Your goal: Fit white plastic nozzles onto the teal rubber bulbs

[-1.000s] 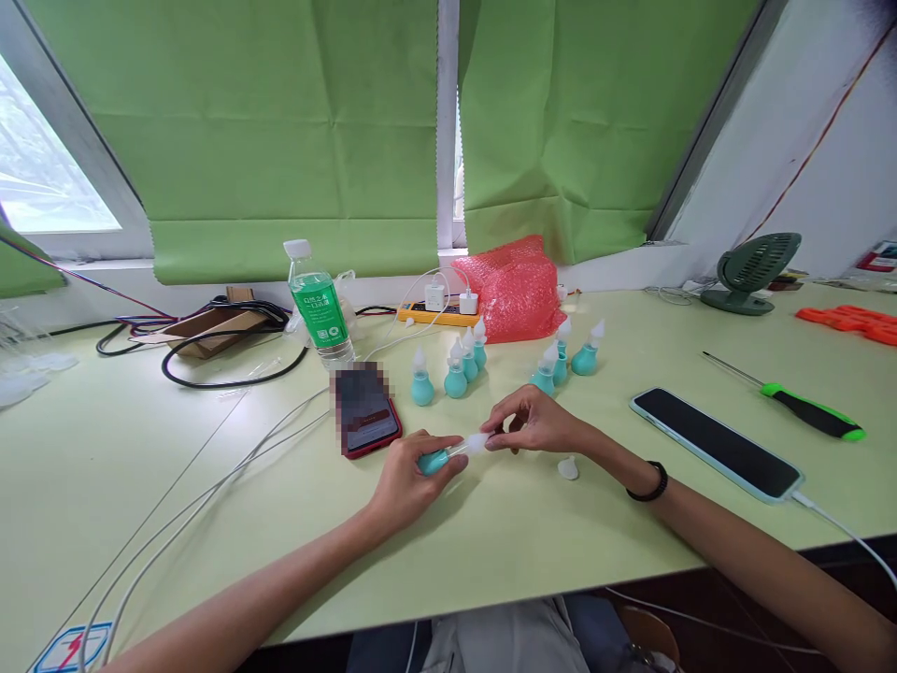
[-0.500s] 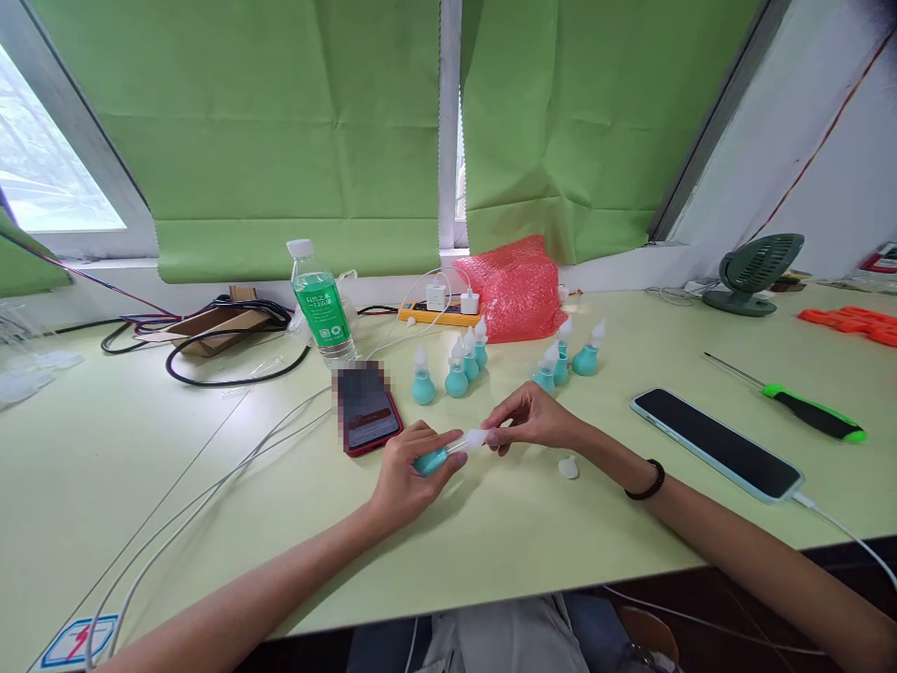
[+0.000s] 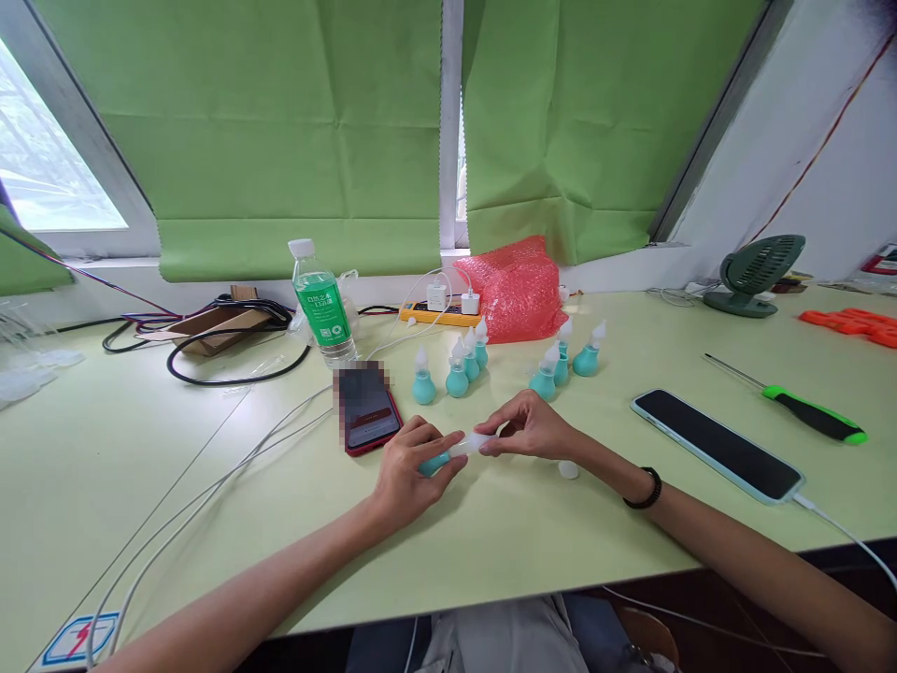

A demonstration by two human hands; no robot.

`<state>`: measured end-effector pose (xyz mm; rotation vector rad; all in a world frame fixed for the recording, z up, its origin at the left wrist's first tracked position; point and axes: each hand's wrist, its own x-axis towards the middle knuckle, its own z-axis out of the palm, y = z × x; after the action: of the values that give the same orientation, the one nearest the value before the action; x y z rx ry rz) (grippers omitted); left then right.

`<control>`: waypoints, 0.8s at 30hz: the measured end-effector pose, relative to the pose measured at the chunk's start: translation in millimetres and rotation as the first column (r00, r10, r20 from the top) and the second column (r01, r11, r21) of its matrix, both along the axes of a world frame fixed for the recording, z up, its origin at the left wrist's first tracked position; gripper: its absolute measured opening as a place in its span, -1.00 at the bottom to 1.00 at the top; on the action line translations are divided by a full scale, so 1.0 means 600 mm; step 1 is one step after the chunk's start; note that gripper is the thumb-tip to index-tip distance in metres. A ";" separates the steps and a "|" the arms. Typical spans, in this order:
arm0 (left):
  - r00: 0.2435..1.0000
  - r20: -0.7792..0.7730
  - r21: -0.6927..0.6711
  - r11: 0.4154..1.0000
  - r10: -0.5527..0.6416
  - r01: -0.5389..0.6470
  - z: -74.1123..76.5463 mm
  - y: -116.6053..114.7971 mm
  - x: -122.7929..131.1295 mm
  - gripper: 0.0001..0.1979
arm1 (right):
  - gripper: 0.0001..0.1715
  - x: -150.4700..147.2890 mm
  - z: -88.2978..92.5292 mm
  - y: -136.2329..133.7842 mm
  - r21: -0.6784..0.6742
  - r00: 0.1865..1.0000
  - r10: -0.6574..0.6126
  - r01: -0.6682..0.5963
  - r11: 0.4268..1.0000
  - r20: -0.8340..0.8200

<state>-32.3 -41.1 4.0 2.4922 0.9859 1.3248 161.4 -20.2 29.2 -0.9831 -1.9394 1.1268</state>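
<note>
My left hand [image 3: 406,470] is wrapped round a teal rubber bulb [image 3: 434,462] lying sideways just above the table. My right hand [image 3: 527,429] pinches the translucent white nozzle tip [image 3: 474,445] at the bulb's end. A loose white tip [image 3: 568,469] lies on the table by my right wrist. Several finished teal bulbs with white tips [image 3: 457,372] stand upright behind my hands, with more of these bulbs [image 3: 562,364] to the right.
A red phone [image 3: 365,414] lies left of my hands and a long phone on a cable [image 3: 715,444] lies to the right. Behind are a green water bottle [image 3: 320,309], red bubble wrap [image 3: 515,288], a power strip [image 3: 438,313], black cables [image 3: 231,355], a fan [image 3: 755,271] and a green-handled screwdriver [image 3: 805,411].
Both hands stayed joined on the bulb and tip. My right hand shifted slightly lower and now partly hides the loose white tip.
</note>
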 end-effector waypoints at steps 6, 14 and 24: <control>0.999 -0.027 0.055 0.998 -0.017 0.018 0.002 -0.006 0.001 -0.79 | -0.67 0.006 -0.002 0.006 -0.124 0.989 0.128 -0.137 0.983 -0.080; 0.998 -0.055 0.165 0.986 0.019 -0.010 -0.002 -0.012 0.000 -0.79 | -0.68 -0.002 -0.013 0.004 -0.198 0.976 0.127 -0.161 0.967 -0.176; 0.996 -0.077 0.232 0.973 0.034 -0.015 -0.004 -0.019 0.001 -0.78 | -0.70 -0.009 -0.016 -0.002 -0.257 0.971 0.090 -0.147 0.955 -0.221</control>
<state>-31.7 -52.4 1.6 2.7325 0.9288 1.4320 155.8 -21.4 19.6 -0.8562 -1.7248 1.5343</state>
